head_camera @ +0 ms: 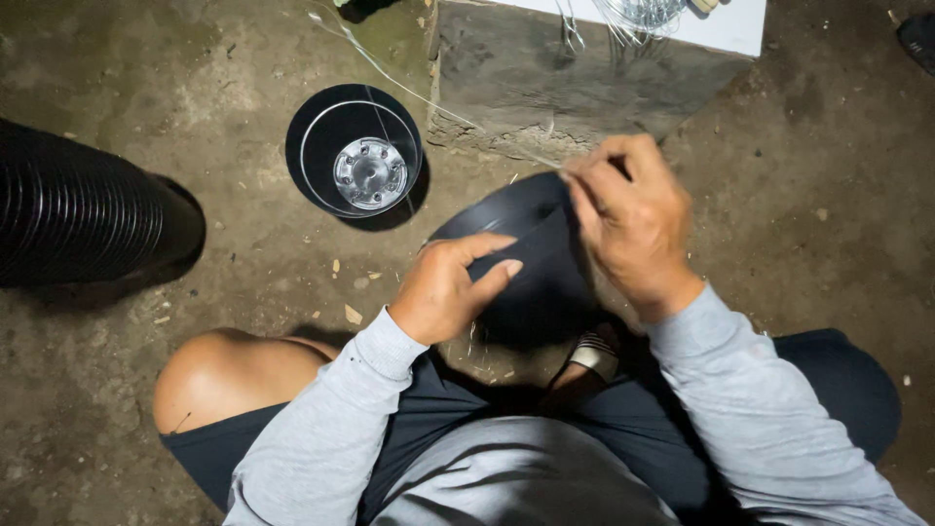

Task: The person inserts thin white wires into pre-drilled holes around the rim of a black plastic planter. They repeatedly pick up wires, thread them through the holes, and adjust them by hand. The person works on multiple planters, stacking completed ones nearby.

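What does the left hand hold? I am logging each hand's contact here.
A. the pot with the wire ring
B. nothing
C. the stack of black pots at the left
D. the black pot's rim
D: the left hand grips the rim of the black pot between the knees.

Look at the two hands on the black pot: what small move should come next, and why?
Probably the right hand should draw the thin wire a little further through at the black pot rim. Its fingertips already pinch the wire there, the wire trails off slack across the ground, and the left hand grips the pot's side, steadying it.
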